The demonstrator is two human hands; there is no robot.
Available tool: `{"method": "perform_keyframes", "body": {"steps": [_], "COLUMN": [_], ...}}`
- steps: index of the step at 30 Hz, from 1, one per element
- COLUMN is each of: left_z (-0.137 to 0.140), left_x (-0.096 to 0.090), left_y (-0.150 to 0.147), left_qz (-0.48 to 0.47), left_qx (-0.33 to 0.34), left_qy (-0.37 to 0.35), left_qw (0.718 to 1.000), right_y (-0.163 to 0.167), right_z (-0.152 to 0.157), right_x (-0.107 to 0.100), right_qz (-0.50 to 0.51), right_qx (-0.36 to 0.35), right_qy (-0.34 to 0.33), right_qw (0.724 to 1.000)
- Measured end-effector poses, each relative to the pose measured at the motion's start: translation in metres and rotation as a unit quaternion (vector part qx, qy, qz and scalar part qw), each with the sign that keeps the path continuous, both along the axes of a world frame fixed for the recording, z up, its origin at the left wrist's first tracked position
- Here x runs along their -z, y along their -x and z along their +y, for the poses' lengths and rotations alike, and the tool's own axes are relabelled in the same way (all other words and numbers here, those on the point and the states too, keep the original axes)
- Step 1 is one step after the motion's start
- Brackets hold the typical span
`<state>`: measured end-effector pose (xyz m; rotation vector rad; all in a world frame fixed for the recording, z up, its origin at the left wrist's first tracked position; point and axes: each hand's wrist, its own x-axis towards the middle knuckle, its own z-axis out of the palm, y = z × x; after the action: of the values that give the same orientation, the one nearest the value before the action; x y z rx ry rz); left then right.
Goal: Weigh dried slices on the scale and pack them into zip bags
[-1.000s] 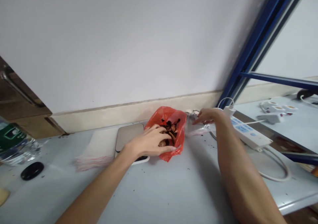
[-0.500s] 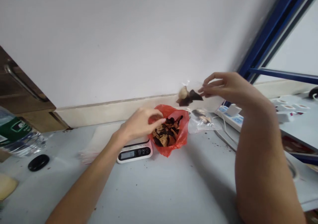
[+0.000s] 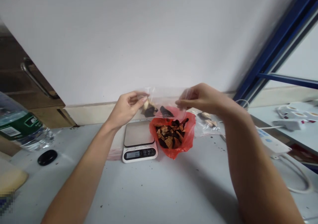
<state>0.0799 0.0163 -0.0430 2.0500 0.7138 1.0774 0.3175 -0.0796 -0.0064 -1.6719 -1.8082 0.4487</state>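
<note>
Tabletop (image 3: pixel 174 191) pale grey, crumb-speckled; white wall (image 3: pixel 139 35) behind; scale (image 3: pixel 139 141) central.

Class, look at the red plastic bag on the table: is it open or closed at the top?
Open. The red bag gapes at the top, showing brown and dark pieces inside. It sits beside the scale.
</note>
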Motion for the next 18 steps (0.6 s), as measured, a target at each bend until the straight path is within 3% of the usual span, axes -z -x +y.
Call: {"method": "perform_keyframes", "body": {"steps": [6, 8, 11, 13, 16, 18], "left_z": [0.016, 0.017, 0.013, 0.006, -0.008, -0.014], "left_x": [-0.001, 0.000, 0.004, 0.004, 0.003, 0.001], "left_y": [0.021, 0.022, 0.015, 0.008, -0.001, -0.005], "left_qz": [0.102, 0.138, 0.149, 0.161, 0.215, 0.224], "left_qx": [-0.015, -0.097, -0.224, -0.183, 0.022, 0.097], "left_qy": [0.056, 0.032, -0.063, -0.089, -0.018, 0.030], "left_qw": [0.993, 0.985, 0.961, 0.966, 0.976, 0.969], "right_y": [-0.009, -0.001, 0.014, 0.023, 0.031, 0.033], "right_z": [0.008, 0.013, 0.024, 0.030, 0.033, 0.032], "right_x": [0.005, 0.009, 0.020, 0.027, 0.033, 0.033], "right_qz": [0.004, 0.024, 0.037, 0.051, 0.085, 0.110], "right_qx": [-0.106, -0.122, -0.146, -0.162, -0.165, -0.165], "right_qy": [0.077, 0.088, 0.097, 0.100, 0.096, 0.102], "right_qw": [0.991, 0.988, 0.984, 0.980, 0.978, 0.975]}}
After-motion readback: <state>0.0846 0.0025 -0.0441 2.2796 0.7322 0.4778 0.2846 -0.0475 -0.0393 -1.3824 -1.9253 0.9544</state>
